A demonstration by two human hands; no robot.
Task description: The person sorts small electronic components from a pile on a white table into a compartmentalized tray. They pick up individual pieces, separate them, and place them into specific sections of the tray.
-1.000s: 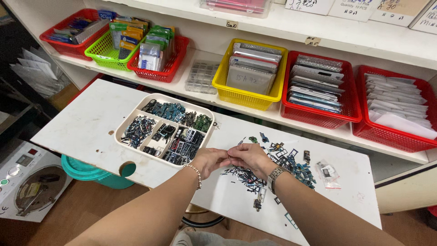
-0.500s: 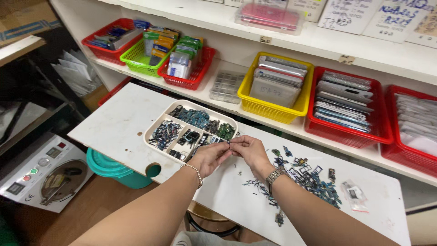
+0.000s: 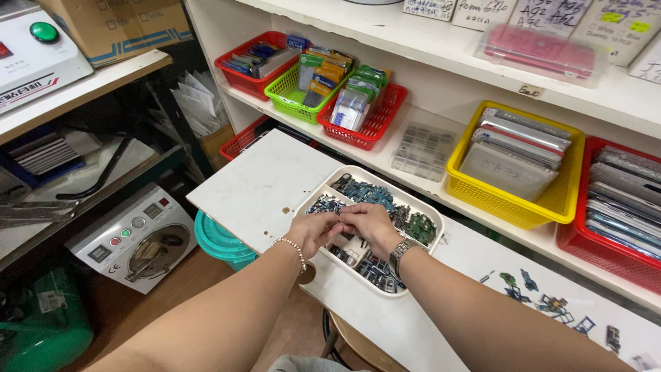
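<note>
A: White divided tray [image 3: 413,200] on the worktop [image 3: 255,186], full of small dark and green phone parts [image 3: 375,193]. Both hands over it.

B: Fingers?

A: Left hand [image 3: 313,231] and right hand [image 3: 372,220] meet tip to tip above the tray's near compartments. Fingers pinched narrow, prob. on one tiny part between them, but it's too small to make out. Can't tell for sure what's held.

B: Anything else nearby?

A: Loose parts [image 3: 544,300] lie on the worktop well to the right of the fingers. Baskets beyond the fingers on the shelf: red [image 3: 255,65], green [image 3: 303,89], yellow [image 3: 509,200].

B: How to handle it well?

A: I'd say keep the pinch light and low over the tray, so if a bit slips it drops back in a compartment, not off the edge. Turn it w/ fingertips only; wrists steady.
</note>
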